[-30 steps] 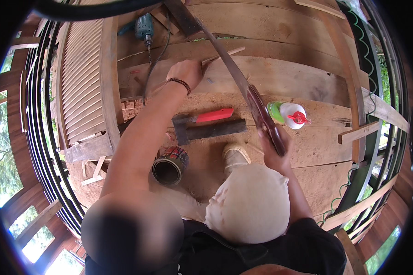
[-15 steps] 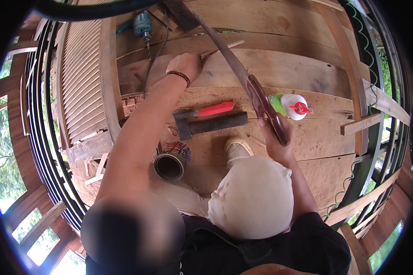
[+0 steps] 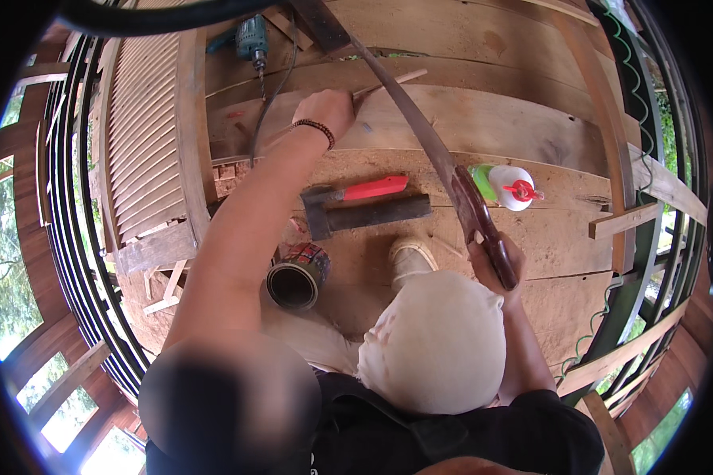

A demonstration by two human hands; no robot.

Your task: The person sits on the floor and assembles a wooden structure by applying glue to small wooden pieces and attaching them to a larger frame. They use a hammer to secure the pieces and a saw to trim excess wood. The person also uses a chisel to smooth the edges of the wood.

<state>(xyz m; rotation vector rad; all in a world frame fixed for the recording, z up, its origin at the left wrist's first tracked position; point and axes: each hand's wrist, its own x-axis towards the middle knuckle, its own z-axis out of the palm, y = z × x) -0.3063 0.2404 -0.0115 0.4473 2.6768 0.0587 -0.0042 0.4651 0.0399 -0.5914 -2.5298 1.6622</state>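
Note:
My right hand (image 3: 495, 261) is closed around the dark, glossy wooden handle (image 3: 482, 222) of a handsaw. Its long, narrow blade (image 3: 412, 115) slants away up and to the left, tapering at the far end. The blade crosses a thin wooden stick (image 3: 410, 77); the light end of the stick pokes out to the right of it. My left hand (image 3: 325, 115), with a beaded bracelet at the wrist, is closed on the stick left of the blade, low over a plank (image 3: 491, 119). Its fingertips are partly hidden behind the hand.
A teal power drill (image 3: 252, 43) with a cord lies at the far left beside a slatted panel (image 3: 142, 127). Nearer are a red-handled tool (image 3: 376, 187), a dark bar (image 3: 380, 212), an open can (image 3: 293, 281) and a white bottle with a red cap (image 3: 511, 188). A dark board (image 3: 321, 25) lies ahead.
My right hand has drawn the saw back toward me and to the right. My left hand stays on the stick, nearly still.

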